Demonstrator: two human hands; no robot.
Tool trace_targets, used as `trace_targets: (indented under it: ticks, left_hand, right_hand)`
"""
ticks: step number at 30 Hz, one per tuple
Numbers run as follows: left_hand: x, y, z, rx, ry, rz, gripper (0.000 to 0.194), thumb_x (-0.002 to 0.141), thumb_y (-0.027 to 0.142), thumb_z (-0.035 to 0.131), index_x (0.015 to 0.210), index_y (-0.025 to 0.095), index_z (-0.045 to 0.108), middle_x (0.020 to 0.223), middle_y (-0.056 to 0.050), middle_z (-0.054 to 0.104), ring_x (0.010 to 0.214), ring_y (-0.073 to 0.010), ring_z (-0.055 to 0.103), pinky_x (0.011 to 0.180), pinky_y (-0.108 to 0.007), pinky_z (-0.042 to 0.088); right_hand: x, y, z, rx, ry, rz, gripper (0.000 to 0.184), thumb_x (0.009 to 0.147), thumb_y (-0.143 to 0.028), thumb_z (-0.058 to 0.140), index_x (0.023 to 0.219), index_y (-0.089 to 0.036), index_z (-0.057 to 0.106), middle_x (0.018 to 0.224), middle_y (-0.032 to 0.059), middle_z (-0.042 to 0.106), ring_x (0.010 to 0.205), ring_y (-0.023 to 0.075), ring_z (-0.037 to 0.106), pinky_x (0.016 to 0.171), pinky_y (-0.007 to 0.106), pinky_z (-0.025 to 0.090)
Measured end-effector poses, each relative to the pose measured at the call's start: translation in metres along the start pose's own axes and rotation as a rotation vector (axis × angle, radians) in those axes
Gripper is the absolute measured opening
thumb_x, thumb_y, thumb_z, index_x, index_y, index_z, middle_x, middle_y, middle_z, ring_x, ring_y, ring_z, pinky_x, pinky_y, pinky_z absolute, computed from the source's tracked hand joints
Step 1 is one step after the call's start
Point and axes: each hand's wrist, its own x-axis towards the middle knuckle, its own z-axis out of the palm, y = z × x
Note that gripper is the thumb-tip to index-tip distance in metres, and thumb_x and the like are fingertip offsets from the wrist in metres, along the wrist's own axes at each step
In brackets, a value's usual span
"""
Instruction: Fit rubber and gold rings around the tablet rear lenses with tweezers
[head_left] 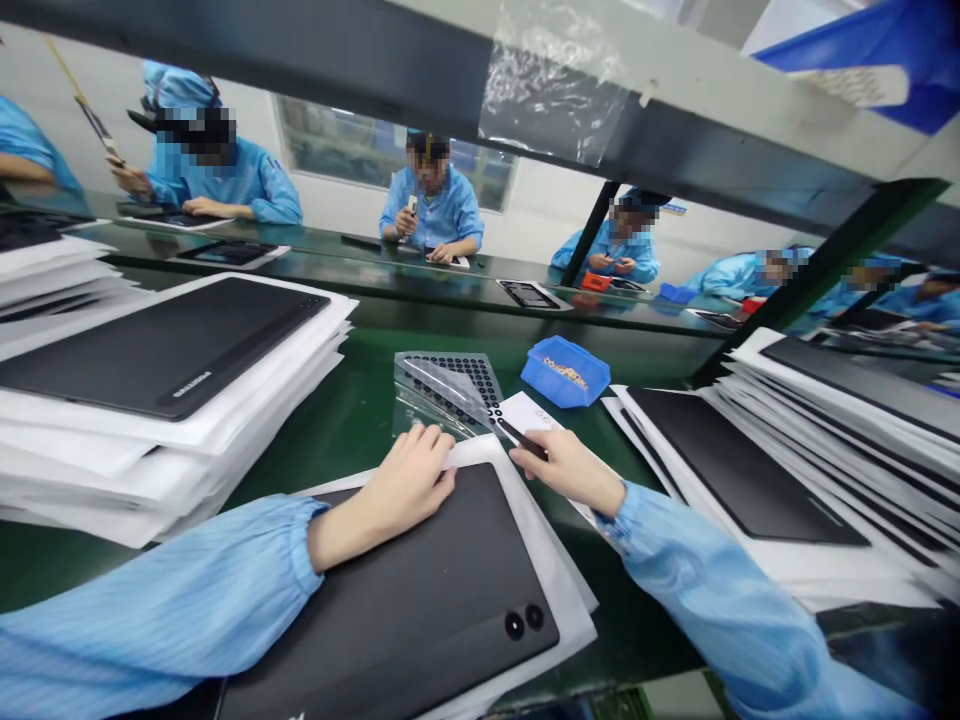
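A dark tablet back cover (pixel 442 590) with two round camera rings at its near right corner lies on white sheets (pixel 551 560). My left hand (pixel 415 475) rests on the cover's far edge, its fingers slightly bent and the thumb apart, holding nothing. Pinched in my right hand (pixel 564 465) is a pair of black tweezers (pixel 517 434), with the tip at the near right corner of a sheet of black ring stickers (pixel 476 375). Clear film is folded back over part of that sheet. A white printed card (pixel 525 408) lies partly under my right hand.
Behind my right hand stands a blue tray (pixel 566 372) of small tan pieces. Tall stacks of covers and white sheets rise at left (pixel 187 430) and right (pixel 810 500). A shelf beam (pixel 375 75) crosses overhead. Several co-workers sit along the far bench (pixel 322 262).
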Motion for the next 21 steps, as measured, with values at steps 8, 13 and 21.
trace_targets:
  ticks: [8, 13, 21]
  left_hand:
    - [0.0, -0.001, 0.001, 0.077, -0.018, -0.148, 0.023, 0.091, 0.027, 0.04, 0.103, 0.012, 0.053, 0.101, -0.012, 0.054, 0.093, -0.0268, 0.049, 0.082, -0.046, 0.043]
    - [0.001, 0.006, -0.008, 0.052, -0.031, -0.151, 0.025, 0.093, 0.032, 0.041, 0.1, 0.014, 0.058, 0.1, -0.01, 0.054, 0.096, -0.0245, 0.05, 0.087, -0.042, 0.044]
    - [0.0, 0.013, -0.025, -0.028, -0.081, -0.19, 0.03, 0.097, 0.037, 0.033, 0.084, 0.017, 0.051, 0.076, -0.005, 0.062, 0.067, -0.0198, 0.06, 0.062, -0.03, 0.044]
  right_hand:
    - [0.0, 0.012, 0.026, 0.169, 0.024, -0.088, 0.032, 0.08, -0.033, 0.058, 0.054, -0.019, 0.047, 0.054, -0.0006, 0.054, 0.054, 0.0157, 0.05, 0.052, 0.027, 0.033]
    - [-0.011, 0.007, 0.031, 0.417, 0.144, -0.167, 0.038, 0.087, -0.045, 0.045, 0.061, -0.019, 0.053, 0.058, 0.0012, 0.059, 0.056, 0.0181, 0.052, 0.054, 0.029, 0.041]
    - [-0.025, -0.011, 0.036, 1.087, -0.002, -0.023, 0.045, 0.069, -0.052, 0.07, 0.101, -0.02, 0.06, 0.101, 0.0073, 0.068, 0.09, 0.0257, 0.064, 0.083, 0.037, 0.053]
